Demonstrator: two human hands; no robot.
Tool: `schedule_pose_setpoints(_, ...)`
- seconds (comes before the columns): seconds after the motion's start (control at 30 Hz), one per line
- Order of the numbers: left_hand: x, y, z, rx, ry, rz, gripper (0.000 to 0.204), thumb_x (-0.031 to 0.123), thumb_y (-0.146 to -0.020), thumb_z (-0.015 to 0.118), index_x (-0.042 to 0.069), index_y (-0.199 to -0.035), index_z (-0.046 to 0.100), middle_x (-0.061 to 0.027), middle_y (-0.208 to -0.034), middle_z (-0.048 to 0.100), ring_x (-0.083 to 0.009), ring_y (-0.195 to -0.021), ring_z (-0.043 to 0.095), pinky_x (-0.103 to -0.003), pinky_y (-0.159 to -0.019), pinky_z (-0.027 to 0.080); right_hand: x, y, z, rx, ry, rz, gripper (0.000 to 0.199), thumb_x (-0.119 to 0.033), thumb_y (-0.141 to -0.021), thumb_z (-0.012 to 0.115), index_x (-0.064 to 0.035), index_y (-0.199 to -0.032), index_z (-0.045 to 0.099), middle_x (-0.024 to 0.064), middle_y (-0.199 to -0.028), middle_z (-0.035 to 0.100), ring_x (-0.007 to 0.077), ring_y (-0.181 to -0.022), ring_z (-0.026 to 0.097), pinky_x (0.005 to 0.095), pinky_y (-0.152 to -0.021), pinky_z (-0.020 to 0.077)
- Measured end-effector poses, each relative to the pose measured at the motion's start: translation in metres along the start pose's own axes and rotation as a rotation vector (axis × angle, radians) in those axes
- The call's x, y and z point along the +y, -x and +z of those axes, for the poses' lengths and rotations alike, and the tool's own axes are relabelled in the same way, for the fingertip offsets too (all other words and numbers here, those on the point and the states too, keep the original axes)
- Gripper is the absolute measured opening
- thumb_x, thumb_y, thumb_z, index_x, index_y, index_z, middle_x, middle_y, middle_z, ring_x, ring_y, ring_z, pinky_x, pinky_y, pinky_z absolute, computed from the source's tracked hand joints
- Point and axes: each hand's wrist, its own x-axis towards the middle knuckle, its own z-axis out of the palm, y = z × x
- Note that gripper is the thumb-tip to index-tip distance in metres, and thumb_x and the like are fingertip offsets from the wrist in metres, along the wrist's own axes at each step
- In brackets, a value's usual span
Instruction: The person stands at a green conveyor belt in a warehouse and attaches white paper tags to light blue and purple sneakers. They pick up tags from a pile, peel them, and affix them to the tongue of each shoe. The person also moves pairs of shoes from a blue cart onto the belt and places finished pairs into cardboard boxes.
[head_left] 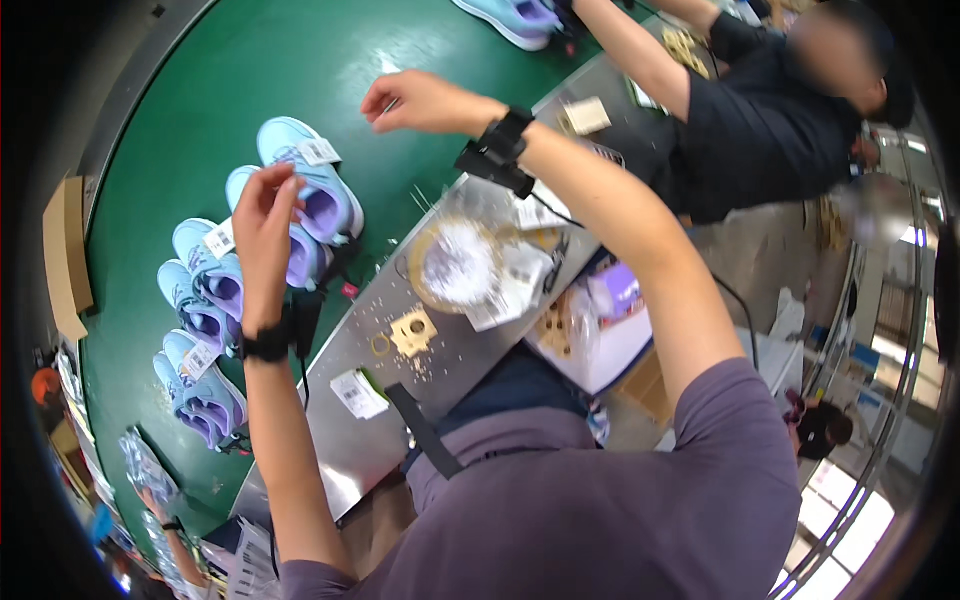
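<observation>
My left hand (pixel 265 215) is raised over a row of shoes, its fingers loosely bent and a little apart, with nothing visible in them. Beside it lies a light blue shoe (pixel 335 195) with a purple lining and a white paper tag (pixel 320 151). Along the green surface to the left stand more matching pairs, such as a tagged shoe (pixel 195 240) and another near shoe (pixel 215 370). Farther out, my right hand (pixel 420 102) hovers above the green surface (pixel 380 180). Its fingers curl in toward the thumb; whatever is between them is too small to make out.
On the metal ledge (pixel 345 455) sit a round tray (pixel 455 265) of white bits, a cream cut-out piece (pixel 413 332) and a label stack (pixel 358 393). Another person (pixel 770 130) works at far right, near one more blue shoe (pixel 515 20). A cardboard piece (pixel 65 260) stands at left.
</observation>
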Motion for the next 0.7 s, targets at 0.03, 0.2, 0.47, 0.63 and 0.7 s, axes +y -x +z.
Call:
schedule_pose_setpoints(0.03, 0.019, 0.028, 0.009, -0.082, 0.020, 0.017, 0.016, 0.009, -0.089, 0.054, 0.000, -0.101, 0.060, -0.0030, -0.085, 0.063, -0.0077, -0.073, 0.055, -0.021, -0.064, 0.043, -0.013, 0.026, -0.009, 0.011, -0.054, 0.063, 0.025, -0.015, -0.079, 0.067, -0.0009, -0.099, 0.061, 0.0060, -0.093, 0.065, 0.0132, -0.087, 0.061, 0.0268, -0.075, 0.0493)
schedule_pose_setpoints(0.2, 0.056, 0.165, 0.088, -0.843, 0.111, -0.216, 0.017, 0.009, -0.087, 0.057, 0.001, -0.102, 0.061, -0.0040, -0.094, 0.061, -0.0126, -0.088, 0.058, -0.026, -0.077, 0.046, -0.060, 0.188, -0.026, 0.180, -0.168, 0.151, 0.019, -0.019, -0.083, 0.061, -0.0020, -0.091, 0.062, 0.0031, -0.081, 0.064, 0.0099, -0.077, 0.058, 0.0258, -0.069, 0.0465)
schedule_pose_setpoints(0.47, 0.017, 0.304, 0.200, -1.841, 0.024, 0.094, 0.034, 0.022, -0.089, 0.057, 0.002, -0.116, 0.057, -0.0133, -0.123, 0.054, -0.0293, -0.115, 0.049, -0.036, -0.099, 0.035, -0.125, 0.527, 0.031, 0.535, -0.376, 0.571, 0.017, -0.011, -0.089, 0.058, -0.0018, -0.103, 0.057, 0.0035, -0.095, 0.062, 0.0095, -0.088, 0.058, 0.0240, -0.077, 0.0469)
schedule_pose_setpoints(0.63, 0.007, 0.320, 0.211, -2.076, -0.154, 0.013, 0.032, 0.023, -0.089, 0.056, 0.000, -0.112, 0.058, -0.0136, -0.114, 0.060, -0.0293, -0.108, 0.055, -0.034, -0.093, 0.042, -0.094, 0.666, 0.152, 0.488, -0.300, 0.987, 0.020, -0.015, -0.083, 0.061, -0.0030, -0.099, 0.059, 0.0059, -0.085, 0.065, 0.0125, -0.081, 0.061, 0.0264, -0.071, 0.0480)
schedule_pose_setpoints(0.7, 0.004, 0.322, 0.211, -2.046, -0.151, -0.025, 0.033, 0.026, -0.089, 0.054, 0.000, -0.110, 0.059, -0.0155, -0.107, 0.061, -0.0319, -0.100, 0.057, -0.036, -0.088, 0.044, -0.063, 0.688, 0.214, 0.388, -0.226, 1.099, 0.020, -0.016, -0.080, 0.060, -0.0031, -0.096, 0.059, 0.0082, -0.079, 0.065, 0.0176, -0.077, 0.062, 0.0295, -0.068, 0.0483)
